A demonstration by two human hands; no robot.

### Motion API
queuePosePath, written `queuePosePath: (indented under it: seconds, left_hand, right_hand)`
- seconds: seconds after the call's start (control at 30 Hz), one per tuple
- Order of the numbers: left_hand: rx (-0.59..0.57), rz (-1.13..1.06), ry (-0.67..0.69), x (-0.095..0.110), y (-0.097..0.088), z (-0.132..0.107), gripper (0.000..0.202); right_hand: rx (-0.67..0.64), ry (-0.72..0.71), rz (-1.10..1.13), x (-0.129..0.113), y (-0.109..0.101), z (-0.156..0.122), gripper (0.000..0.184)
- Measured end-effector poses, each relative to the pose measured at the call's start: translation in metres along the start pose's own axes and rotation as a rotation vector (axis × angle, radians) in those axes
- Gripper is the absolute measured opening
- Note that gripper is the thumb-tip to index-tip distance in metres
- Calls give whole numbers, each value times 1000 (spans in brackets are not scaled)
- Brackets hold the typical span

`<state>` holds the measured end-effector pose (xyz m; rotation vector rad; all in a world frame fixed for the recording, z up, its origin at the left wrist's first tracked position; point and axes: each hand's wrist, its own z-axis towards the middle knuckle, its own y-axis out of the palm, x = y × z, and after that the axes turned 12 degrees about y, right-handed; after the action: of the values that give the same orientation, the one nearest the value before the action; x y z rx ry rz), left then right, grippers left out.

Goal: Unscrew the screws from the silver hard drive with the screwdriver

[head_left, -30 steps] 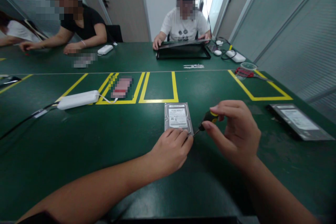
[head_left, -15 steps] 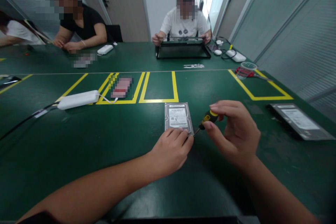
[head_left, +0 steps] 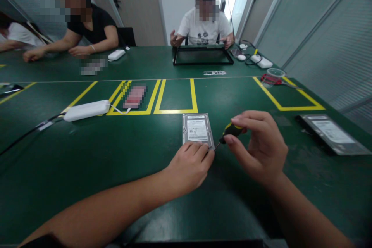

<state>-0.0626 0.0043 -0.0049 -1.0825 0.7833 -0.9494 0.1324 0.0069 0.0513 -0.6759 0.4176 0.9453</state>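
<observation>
A hard drive (head_left: 197, 128) with a white label lies flat on the green table in front of me. My left hand (head_left: 193, 164) grips its near end, the fingers covering that edge. In my right hand (head_left: 258, 147) a small black-and-yellow screwdriver (head_left: 231, 131) is pinched between thumb and fingers. Its shaft slants down to the drive's near right corner, beside my left fingertips. Exactly where the tip meets the drive is too small to make out.
Another hard drive (head_left: 334, 133) lies at the right. A white power strip (head_left: 86, 111) with a black cable sits left, by a blurred phone (head_left: 135, 97). Yellow tape (head_left: 176, 111) marks the table (head_left: 116, 186). Across it, a person handles a black frame (head_left: 203, 62); another sits at the left.
The screwdriver handle has turned slightly in my right fingers; my left hand and the drive stay put. Across the table, one person lifts a hand off the frame; another stretches an arm leftward.
</observation>
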Motion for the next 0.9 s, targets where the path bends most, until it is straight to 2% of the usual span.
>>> queuePosePath:
  seconds: [0.1, 0.37, 0.6, 0.7, 0.9]
  left_hand:
    - [0, 0, -1, 0, 0, 0, 44]
    - [-6, 3, -3, 0, 0, -1, 40]
    - [-9, 1, 0, -1, 0, -1, 43]
    - [-7, 1, 2, -1, -1, -1, 41]
    - [11, 1, -3, 0, 1, -1, 41]
  right_hand:
    - [25, -15, -46, 2, 2, 1, 35]
    - [-36, 60, 28, 1, 1, -4, 41]
    - [35, -17, -39, 2, 3, 0, 37]
    - [44, -3, -53, 2, 2, 0, 34]
    - [-45, 42, -9, -1, -1, -3, 39]
